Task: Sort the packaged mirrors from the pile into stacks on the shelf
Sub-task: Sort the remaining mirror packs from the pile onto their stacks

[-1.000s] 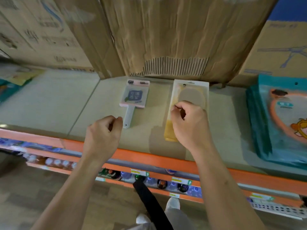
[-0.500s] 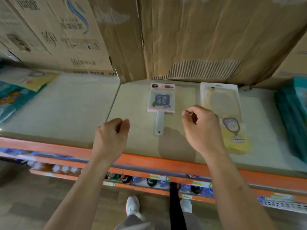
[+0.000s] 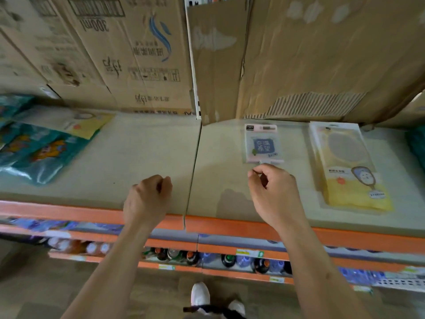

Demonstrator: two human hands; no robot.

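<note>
Head view: the pink packaged mirror (image 3: 263,143) lay flat on the shelf (image 3: 138,157) just beyond my right hand (image 3: 274,194). Its long axis ran away from me, head toward the cardboard boxes (image 3: 299,65) and handle toward me, hidden behind that hand's knuckles. The right hand was curled into a loose fist above the handle, and I saw nothing in it. The left hand (image 3: 148,199) was also clenched and empty, near the shelf's front edge. To the right of the right hand lay a yellow packaged mirror (image 3: 349,166), parallel to the pink one but apart from it. The pile (image 3: 46,143) sat well out to the left of the left hand. I judged we were between placements, with two stacks begun. The next move called for reaching left to the pile, taking one pack and matching it to its stack.
</note>
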